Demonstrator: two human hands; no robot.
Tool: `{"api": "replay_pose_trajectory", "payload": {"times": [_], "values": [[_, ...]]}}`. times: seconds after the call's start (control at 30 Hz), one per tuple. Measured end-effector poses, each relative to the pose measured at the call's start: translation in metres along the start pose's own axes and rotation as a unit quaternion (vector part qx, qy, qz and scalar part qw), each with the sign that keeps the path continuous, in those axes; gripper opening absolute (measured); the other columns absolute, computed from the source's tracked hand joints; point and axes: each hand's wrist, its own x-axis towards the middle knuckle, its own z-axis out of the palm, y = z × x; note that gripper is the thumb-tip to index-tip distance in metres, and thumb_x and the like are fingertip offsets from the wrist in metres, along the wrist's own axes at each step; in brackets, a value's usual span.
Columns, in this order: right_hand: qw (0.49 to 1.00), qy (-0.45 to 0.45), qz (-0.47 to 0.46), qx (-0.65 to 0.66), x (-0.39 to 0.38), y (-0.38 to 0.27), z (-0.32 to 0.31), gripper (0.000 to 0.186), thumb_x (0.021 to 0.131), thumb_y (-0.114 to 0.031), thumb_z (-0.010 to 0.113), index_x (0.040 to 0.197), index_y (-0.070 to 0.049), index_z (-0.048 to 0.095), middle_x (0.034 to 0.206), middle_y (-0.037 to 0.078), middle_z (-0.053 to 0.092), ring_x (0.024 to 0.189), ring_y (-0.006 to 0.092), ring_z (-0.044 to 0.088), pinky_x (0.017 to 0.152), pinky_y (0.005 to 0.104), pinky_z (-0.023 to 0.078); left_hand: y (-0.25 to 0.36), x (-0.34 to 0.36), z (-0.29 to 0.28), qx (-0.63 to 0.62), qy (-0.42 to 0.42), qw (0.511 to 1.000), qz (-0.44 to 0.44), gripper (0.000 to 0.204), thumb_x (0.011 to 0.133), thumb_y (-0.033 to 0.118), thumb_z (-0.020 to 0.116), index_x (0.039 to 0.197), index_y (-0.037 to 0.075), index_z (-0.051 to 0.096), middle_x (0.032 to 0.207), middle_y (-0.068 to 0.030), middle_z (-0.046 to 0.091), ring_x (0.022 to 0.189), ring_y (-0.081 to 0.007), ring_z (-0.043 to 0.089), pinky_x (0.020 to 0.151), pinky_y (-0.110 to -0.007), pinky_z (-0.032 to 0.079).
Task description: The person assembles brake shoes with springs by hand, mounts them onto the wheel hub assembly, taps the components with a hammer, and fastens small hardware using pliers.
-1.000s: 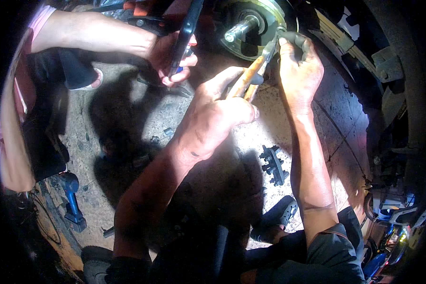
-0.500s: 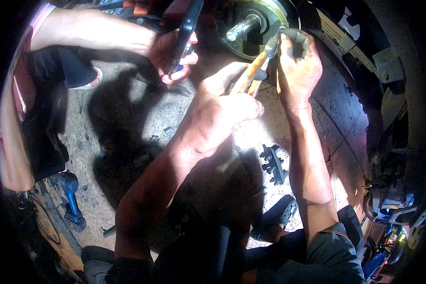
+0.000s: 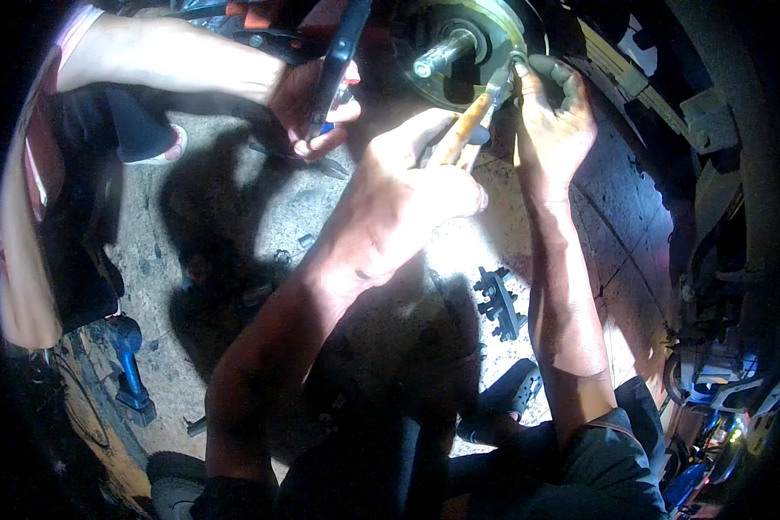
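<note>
My left hand (image 3: 399, 186) is closed around yellow-handled pliers (image 3: 458, 132), their jaws pointing up and right. The tips reach the rim of a round metal housing (image 3: 425, 84), which has a shiny shaft (image 3: 442, 55) sticking out of its middle. At that same rim, my right hand (image 3: 553, 130) pinches with thumb and forefinger right beside the plier tips. Whatever sits between those fingertips is too small to make out. The other fingers of this hand are curled.
At upper left another person's hand (image 3: 334, 121) holds a dark, flat, phone-like device (image 3: 342, 61). A black bolted part (image 3: 499, 303) lies on the floor (image 3: 459, 251). A blue cordless power tool (image 3: 130, 373) stands at left, a tyre (image 3: 173, 490) below it. Machinery (image 3: 711, 121) lines the right.
My right hand has shifted slightly right, its curled fingers a little apart from the thumb. The pliers stay at the rim, almost unmoved.
</note>
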Motion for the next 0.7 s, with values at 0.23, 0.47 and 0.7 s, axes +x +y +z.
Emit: {"api": "replay_pose_trajectory", "payload": {"times": [0.23, 0.47, 0.7], "values": [[1.000, -0.011, -0.009, 0.027, 0.004, -0.001, -0.004, 0.011, 0.081, -0.009, 0.070, 0.090, -0.004, 0.068, 0.081, 0.004, 0.069, 0.073, 0.0083, 0.061, 0.069, 0.0242, 0.049, 0.008, 0.003, -0.002, 0.024, -0.008, 1.000, -0.008, 0.015, 0.071, 0.006, 0.062, 0.084, -0.002, 0.061, 0.082, -0.0109, 0.057, 0.073, -0.0163, 0.056, 0.064, -0.027, 0.046], [1.000, -0.001, -0.007, 0.010, 0.005, -0.003, -0.004, 0.010, 0.081, -0.008, 0.069, 0.089, -0.003, 0.070, 0.078, 0.004, 0.069, 0.071, 0.0085, 0.061, 0.068, 0.0233, 0.049, 0.013, 0.005, -0.002, 0.040, -0.015, 0.999, -0.016, 0.010, 0.071, 0.006, 0.062, 0.078, -0.001, 0.060, 0.078, -0.0106, 0.057, 0.072, -0.0173, 0.057, 0.064, -0.027, 0.046], [0.998, 0.009, 0.010, 0.055, 0.002, -0.001, 0.000, 0.009, 0.081, -0.006, 0.067, 0.090, -0.002, 0.069, 0.080, 0.004, 0.069, 0.072, 0.0085, 0.061, 0.068, 0.0232, 0.049, 0.018, 0.008, -0.001, 0.061, -0.019, 0.998, -0.022, 0.006, 0.072, 0.006, 0.061, 0.073, 0.001, 0.060, 0.075, -0.0103, 0.057, 0.071, -0.0183, 0.058, 0.064, -0.027, 0.046]]}}
